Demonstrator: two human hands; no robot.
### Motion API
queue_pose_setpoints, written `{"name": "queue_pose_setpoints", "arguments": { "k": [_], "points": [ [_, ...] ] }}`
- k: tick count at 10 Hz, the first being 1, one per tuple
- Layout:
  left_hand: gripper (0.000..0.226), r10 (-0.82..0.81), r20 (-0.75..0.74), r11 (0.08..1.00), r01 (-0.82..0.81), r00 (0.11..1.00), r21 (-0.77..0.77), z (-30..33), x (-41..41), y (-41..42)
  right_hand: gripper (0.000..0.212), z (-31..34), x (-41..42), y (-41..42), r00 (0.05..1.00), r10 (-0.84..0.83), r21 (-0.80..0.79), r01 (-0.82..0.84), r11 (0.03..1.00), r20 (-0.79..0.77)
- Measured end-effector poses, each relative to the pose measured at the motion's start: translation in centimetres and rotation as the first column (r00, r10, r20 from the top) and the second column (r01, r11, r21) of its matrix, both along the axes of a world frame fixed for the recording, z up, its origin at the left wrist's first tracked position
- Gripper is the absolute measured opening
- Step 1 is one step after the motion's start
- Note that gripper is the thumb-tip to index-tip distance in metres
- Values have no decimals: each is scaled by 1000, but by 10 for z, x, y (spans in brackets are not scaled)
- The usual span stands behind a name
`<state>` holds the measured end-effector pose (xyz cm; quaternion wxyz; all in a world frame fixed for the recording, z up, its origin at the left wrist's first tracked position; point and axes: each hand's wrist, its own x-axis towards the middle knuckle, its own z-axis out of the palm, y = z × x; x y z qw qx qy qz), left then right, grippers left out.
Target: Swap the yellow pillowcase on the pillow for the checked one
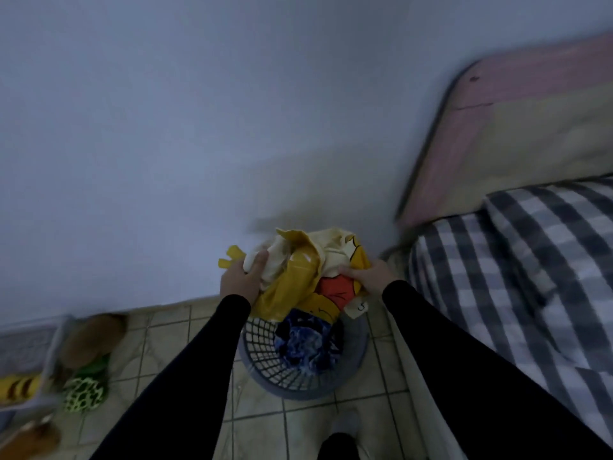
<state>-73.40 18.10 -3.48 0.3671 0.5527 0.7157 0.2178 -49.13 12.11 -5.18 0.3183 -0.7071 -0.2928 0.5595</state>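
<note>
Black sleeves [185,370] | both hands, left hand [240,282] and right hand [371,277], gripped yellow pillowcase [298,280] | advice: push it fully down into basket [262,363], then release.

Yellow pillowcase [298,280] is soft crumpled cloth with a printed orange-and-cream cartoon patch, slightly sheeny where folds catch light; the basket [262,356] under it is blue-grey moulded plastic mesh holding a dark blue cloth [305,343]. Checked pillowcase [544,227] and bedsheet [497,310] are matt woven cloth in grey and white, headboard [491,127] looks like painted pink-and-cream board (material unclear through blur). Floor [172,330] is pale glazed tile with dark grout, wall [199,111] smooth matt paint, sleeves [185,376] plain black matt fabric.
</note>
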Motion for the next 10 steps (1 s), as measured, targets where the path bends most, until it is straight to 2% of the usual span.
{"name": "queue_pose_setpoints", "arguments": {
  "k": [1,2,4,6,7,8,9,10],
  "points": [
    [53,11,-30,996,-14,999,-85,-42,-20,-9,35,-40,-27,3,998,66,-72,-65,995,18],
    [52,-13,-35,989,7,999,-148,-89,-25,-12,45,-88,-45,6,993,100,-118,-92,989,62],
    [35,8,-46,980,-17,999,-196,-175,-22,-20,44,-176,-58,13,979,184,-233,-158,960,90],
    [45,8,-25,958,-15,1000,-286,-258,-28,-20,45,-246,-66,20,963,247,-297,-206,932,108],
    [63,-108,-118,930,58,987,-364,-284,-32,-22,69,-265,-72,18,946,309,-362,-255,897,100],
    [78,-199,-128,887,123,972,-444,-284,-29,-28,99,-266,-78,13,934,345,-388,-287,876,88],
    [71,-214,-88,881,153,973,-448,-274,-22,-34,89,-260,-79,7,934,342,-381,-282,881,99],
    [65,-263,-107,889,198,959,-412,-253,-12,-33,87,-240,-83,12,910,405,-374,-345,861,92]
  ]
}}
